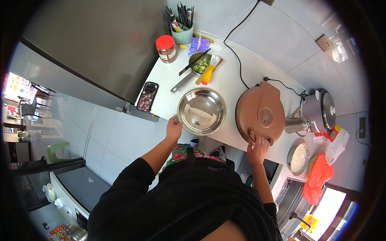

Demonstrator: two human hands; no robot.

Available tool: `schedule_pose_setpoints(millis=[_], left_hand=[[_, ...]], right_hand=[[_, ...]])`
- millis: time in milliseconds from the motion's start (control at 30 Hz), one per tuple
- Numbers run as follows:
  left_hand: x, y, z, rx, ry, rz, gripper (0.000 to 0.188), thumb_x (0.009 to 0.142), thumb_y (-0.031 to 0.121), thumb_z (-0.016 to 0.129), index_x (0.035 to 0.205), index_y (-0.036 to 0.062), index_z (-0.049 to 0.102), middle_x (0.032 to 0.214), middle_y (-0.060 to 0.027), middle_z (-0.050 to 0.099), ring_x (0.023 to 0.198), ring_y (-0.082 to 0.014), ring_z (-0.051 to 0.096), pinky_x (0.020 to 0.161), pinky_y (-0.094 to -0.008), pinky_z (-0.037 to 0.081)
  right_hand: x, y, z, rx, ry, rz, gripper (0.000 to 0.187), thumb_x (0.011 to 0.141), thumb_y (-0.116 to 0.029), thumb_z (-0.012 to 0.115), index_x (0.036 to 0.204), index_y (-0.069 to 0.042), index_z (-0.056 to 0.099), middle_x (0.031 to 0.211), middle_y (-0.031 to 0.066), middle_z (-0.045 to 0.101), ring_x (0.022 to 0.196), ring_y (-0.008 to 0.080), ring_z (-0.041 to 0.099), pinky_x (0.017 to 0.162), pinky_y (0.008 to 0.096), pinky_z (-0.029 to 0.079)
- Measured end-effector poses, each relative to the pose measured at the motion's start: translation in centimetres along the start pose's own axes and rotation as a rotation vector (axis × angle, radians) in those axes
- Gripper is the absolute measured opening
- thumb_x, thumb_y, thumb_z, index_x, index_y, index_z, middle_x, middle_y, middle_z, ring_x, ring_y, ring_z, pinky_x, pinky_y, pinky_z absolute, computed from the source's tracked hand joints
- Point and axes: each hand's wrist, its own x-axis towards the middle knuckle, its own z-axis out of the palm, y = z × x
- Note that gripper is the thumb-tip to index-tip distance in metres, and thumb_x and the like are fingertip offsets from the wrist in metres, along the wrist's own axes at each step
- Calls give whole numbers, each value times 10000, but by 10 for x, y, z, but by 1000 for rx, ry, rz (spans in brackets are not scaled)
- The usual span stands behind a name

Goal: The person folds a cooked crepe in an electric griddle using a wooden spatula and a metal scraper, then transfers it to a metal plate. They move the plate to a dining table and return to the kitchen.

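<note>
My left hand pinches the near left rim of a shiny stainless steel basin, which sits at the counter's front edge with nothing in it. To its right is a round copper-brown electric griddle with its lid down. My right hand has its fingers wrapped round the handle at the front of that lid. Behind the basin stands a small long-handled pot of chopped green food, with dark chopsticks across it. A yellow-handled scraper and a brush lie against the pot.
A phone and a red-lidded jar are on the left of the white counter, near a utensil holder. On the right stand a steel pitcher, a grey cooker, a bowl of pale dough or flour and a red bag.
</note>
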Motion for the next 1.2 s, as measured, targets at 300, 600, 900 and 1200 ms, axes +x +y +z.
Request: schedule_pose_setpoints(millis=[300, 600, 900, 1200], left_hand=[[-5, 7, -3, -35, 22, -13, 601, 909, 121, 623, 1451, -11, 400, 1053, -95, 597, 910, -173, 587, 771, -318, 495], [-6, 2, -2, -60, 23, -14, 611, 907, 119, 630, 1455, -7, 391, 1047, -86, 584, 894, -163, 580, 757, -313, 492], [-9, 3, -4, -64, 24, -33, 601, 913, 110, 632, 1454, -2, 396, 1059, -86, 585, 923, -171, 577, 783, -314, 488], [-10, 2, -5, -56, 35, -31, 596, 915, 115, 635, 1453, 6, 402, 1053, -79, 578, 918, -167, 574, 789, -313, 486]], right_hand=[[1, -1, -1, 1, 9, -5, 397, 784, -142, 657, 1162, -49, 574, 1017, 148, 579, 1038, 352, 540, 1000, 485, 383], [0, -1, 0, -18, 25, -11, 382, 777, -132, 668, 1137, -45, 573, 1019, 144, 584, 1042, 350, 542, 1000, 484, 384], [0, -1, 0, -7, 4, 7, 402, 774, -138, 650, 1159, -50, 575, 1017, 146, 583, 1041, 346, 540, 1016, 490, 378], [0, -1, 0, -3, 7, 4, 419, 771, -140, 643, 1175, -54, 577, 1023, 139, 584, 1045, 337, 540, 1024, 484, 376]])
